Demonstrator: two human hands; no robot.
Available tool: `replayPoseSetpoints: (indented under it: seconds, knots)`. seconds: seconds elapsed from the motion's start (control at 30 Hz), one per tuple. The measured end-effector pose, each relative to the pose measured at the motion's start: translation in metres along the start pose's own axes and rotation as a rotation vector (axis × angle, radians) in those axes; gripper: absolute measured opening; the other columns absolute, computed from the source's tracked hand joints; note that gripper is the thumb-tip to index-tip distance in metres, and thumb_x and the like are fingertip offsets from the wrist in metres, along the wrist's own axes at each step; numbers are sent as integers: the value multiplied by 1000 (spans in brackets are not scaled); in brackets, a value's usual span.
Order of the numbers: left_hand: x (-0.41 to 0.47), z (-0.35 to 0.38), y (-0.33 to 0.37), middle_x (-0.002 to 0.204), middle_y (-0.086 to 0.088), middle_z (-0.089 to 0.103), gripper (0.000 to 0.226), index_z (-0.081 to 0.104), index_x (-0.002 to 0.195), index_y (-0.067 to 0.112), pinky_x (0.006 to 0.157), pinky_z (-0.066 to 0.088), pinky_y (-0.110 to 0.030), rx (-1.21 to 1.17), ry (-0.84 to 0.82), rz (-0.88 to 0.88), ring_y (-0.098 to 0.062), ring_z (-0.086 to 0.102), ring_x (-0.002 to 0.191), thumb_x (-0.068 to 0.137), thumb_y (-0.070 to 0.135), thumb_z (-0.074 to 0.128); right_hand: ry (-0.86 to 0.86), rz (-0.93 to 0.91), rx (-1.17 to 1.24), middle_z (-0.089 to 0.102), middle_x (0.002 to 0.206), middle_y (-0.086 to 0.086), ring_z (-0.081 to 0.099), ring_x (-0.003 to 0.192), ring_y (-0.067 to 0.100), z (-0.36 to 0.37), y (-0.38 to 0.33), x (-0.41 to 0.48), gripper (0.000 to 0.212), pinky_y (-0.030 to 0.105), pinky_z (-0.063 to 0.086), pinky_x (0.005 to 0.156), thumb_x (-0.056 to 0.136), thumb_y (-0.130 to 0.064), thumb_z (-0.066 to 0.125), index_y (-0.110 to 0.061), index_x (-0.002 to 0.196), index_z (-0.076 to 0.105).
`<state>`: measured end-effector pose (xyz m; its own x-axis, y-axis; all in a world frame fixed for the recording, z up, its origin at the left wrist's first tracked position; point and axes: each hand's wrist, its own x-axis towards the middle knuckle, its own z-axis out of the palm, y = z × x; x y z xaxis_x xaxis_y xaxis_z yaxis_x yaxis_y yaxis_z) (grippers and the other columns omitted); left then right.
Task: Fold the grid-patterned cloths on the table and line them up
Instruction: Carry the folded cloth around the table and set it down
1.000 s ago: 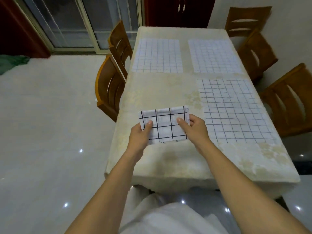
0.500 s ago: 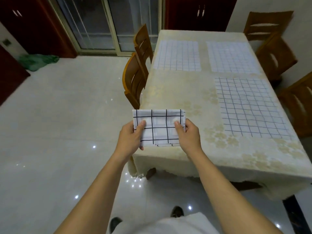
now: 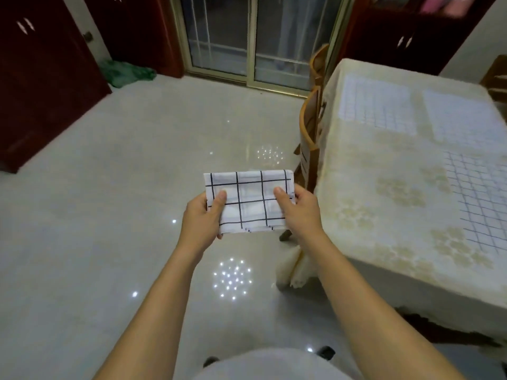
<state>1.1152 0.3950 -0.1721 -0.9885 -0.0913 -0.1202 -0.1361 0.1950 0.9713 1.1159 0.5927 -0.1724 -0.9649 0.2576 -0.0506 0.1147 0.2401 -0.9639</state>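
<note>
We hold a folded white cloth with a black grid (image 3: 248, 201) in the air above the glossy grey floor (image 3: 109, 215), just off the left edge of the table draped in cream patterned fabric (image 3: 384, 165). Our left hand (image 3: 201, 218) and right hand (image 3: 300, 212) each pinch one short side, thumb on top, the other fingers underneath. A flat white dark-grid cloth (image 3: 480, 198) lies on that table.

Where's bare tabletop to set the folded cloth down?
Best patch: the table's near-left quarter, bordered by its left and near edges, the far-left flat cloth and the near-right flat cloth. Crowded: the far end, where the far-left one and the far-right flat cloth lie side by side. The folded cloth is held off the table's left side.
</note>
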Motion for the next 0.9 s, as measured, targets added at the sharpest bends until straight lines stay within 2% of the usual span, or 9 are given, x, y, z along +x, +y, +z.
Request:
replayPoseSetpoints:
  seconds: [0.17,0.33,0.4,0.53,0.6,0.67,0.77,0.9]
  knots:
    - [35,-43,-7,60,2,58,29,63,85,15,41,39,-28,-33,-9,-7,-13,52,50,105,34,54,1,11,41,74,90,13,70,87,27,45,-17,13,25,46,59,80,95,-32,66,-7,99,72]
    - [82,-37,-7,61,5,59,29,63,86,17,42,39,-26,-81,-35,-44,-11,55,53,105,36,52,-1,74,49,76,86,2,72,79,9,64,-14,53,19,29,61,71,96,-33,62,-18,93,73]
    - [107,-36,-5,60,7,58,30,62,86,16,42,40,-26,-48,-42,-36,-9,54,52,105,37,52,1,81,62,75,88,6,71,81,11,72,-12,81,23,32,61,72,97,-32,61,-13,97,73]
    - [166,-55,5,57,8,54,31,63,86,13,42,39,-29,46,27,-33,-12,50,48,105,34,52,-63,72,95,73,91,15,70,88,29,100,-21,147,27,46,59,80,97,-35,60,-11,92,71]
    - [194,-67,17,58,7,56,31,66,89,12,43,40,-30,68,87,-40,-13,50,50,106,33,51,-102,75,123,74,90,12,70,88,28,119,-33,181,24,49,58,82,97,-35,61,-15,88,71]
    - [222,-75,30,60,5,56,31,66,92,10,43,40,-30,75,153,-30,-13,50,52,106,34,51,-140,62,156,73,91,15,70,86,29,135,-43,216,27,48,58,81,96,-35,62,-11,90,71]
    - [261,-73,44,61,5,56,33,66,91,11,43,40,-27,79,208,-28,-13,50,53,106,36,50,-195,33,166,70,92,21,64,73,18,145,-53,261,32,38,55,69,96,-37,62,-6,89,69]
    - [304,-56,49,63,5,56,34,65,93,10,43,40,-28,57,202,-44,-12,51,55,106,37,50,-229,99,182,75,87,6,69,75,9,143,-50,301,19,33,58,70,96,-33,63,-19,86,71]
